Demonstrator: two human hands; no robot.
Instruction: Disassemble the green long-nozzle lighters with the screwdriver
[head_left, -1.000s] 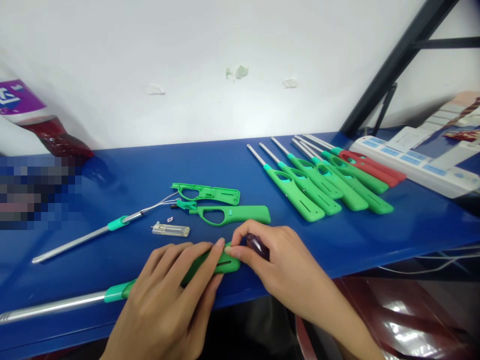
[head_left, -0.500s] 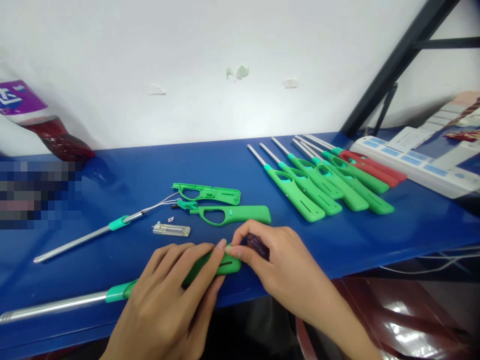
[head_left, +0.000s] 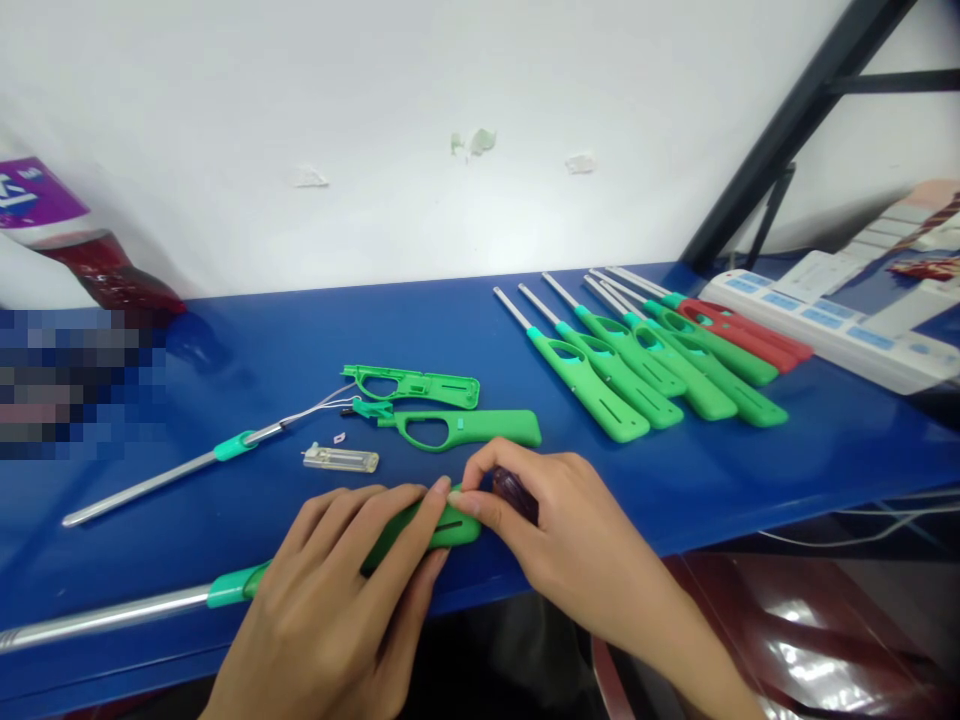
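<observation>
My left hand (head_left: 337, 590) is closed over the green handle of a long-necked lighter (head_left: 142, 608) near the table's front edge, its metal tube pointing left. My right hand (head_left: 555, 510) is closed, thumb and forefinger pinched at the handle's right end. Against its palm rests a dark purple fluted handle (head_left: 515, 494), like a screwdriver's; its shaft is hidden. Just behind lie an opened lighter's green half shell (head_left: 420, 387), a second green handle piece (head_left: 495, 428), a clear fuel tank (head_left: 341, 459), a tiny pale part (head_left: 339, 438) and a loose metal tube with wires (head_left: 172, 472).
Several assembled green lighters (head_left: 592, 390) and red ones (head_left: 757, 335) lie in a row to the right. Beyond them is a white power strip (head_left: 832, 330). A bottle of dark red drink (head_left: 112, 270) leans in at the left, on the blue table (head_left: 300, 325). A black frame (head_left: 787, 140) stands behind right.
Both hands keep the same hold on the lighter and the screwdriver. The view has shifted very slightly; nothing on the table has visibly moved.
</observation>
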